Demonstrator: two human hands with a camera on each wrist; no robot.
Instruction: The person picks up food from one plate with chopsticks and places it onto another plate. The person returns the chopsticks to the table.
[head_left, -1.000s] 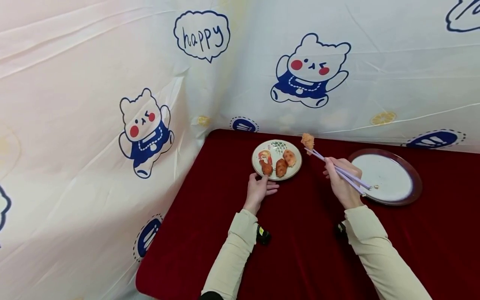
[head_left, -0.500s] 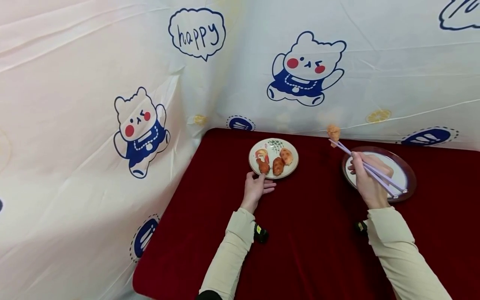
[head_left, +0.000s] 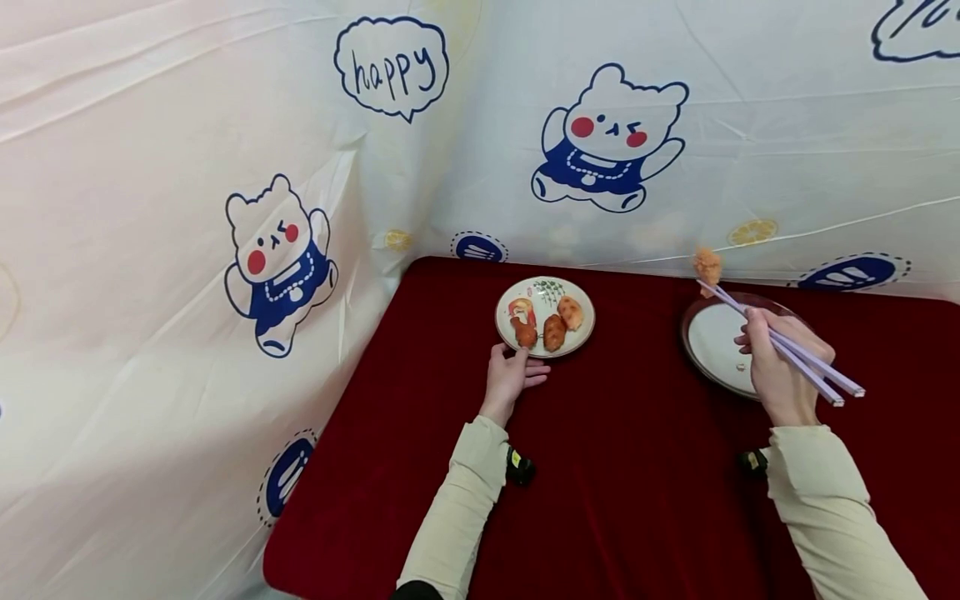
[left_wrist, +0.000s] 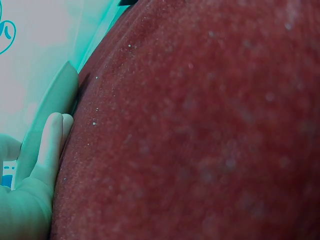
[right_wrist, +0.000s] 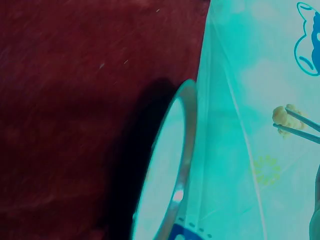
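My right hand [head_left: 791,367] holds a pair of lilac chopsticks [head_left: 802,354]. Their tips pinch a golden crumbly piece of fried food [head_left: 707,267], which appears raised at the back edge of the table in the head view. In the right wrist view the same fried piece [right_wrist: 287,120] sits between the two tips. My left hand [head_left: 506,383] grips the near rim of a small patterned plate [head_left: 550,287], thumb on the rim and fingers along its outer side. On this plate lie a drumstick-shaped fried piece [head_left: 524,333], two browned oval pieces [head_left: 554,332] and a red-and-white piece [head_left: 521,310].
A larger white plate [head_left: 712,333] with a brown rim stands on the right, partly hidden behind my right hand, with a small crumb [head_left: 741,367] on it. A dark red cloth [head_left: 622,467] covers the table. White printed curtains [head_left: 465,150] hang behind and at left.
My right hand has moved right with the chopsticks and the fried piece, from beside the small plate to over the larger plate. The left hand stays at the small plate's rim.
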